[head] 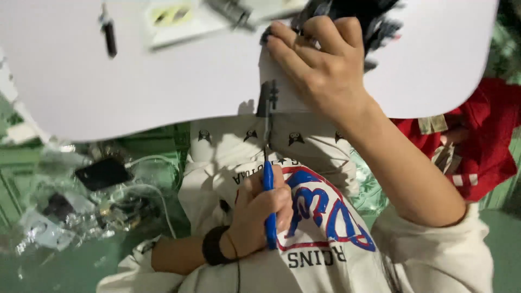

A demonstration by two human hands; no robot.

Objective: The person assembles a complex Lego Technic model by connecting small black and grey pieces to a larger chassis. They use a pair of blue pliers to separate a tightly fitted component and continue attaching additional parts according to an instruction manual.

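Over a white tabletop [135,70] above a green floor, the left hand [260,209] grips a blue-handled tool [268,201], fingers wrapped round it, tip up at the table's edge, while the right hand [320,65] presses, fingers curled, on a dark object [374,21].

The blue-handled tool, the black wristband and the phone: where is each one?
Blue-handled tool [269,209]: head view, on the handle within the left hand's grip.
Black wristband [213,246]: head view, mid-band.
Phone [102,173]: head view, centre of its dark face.
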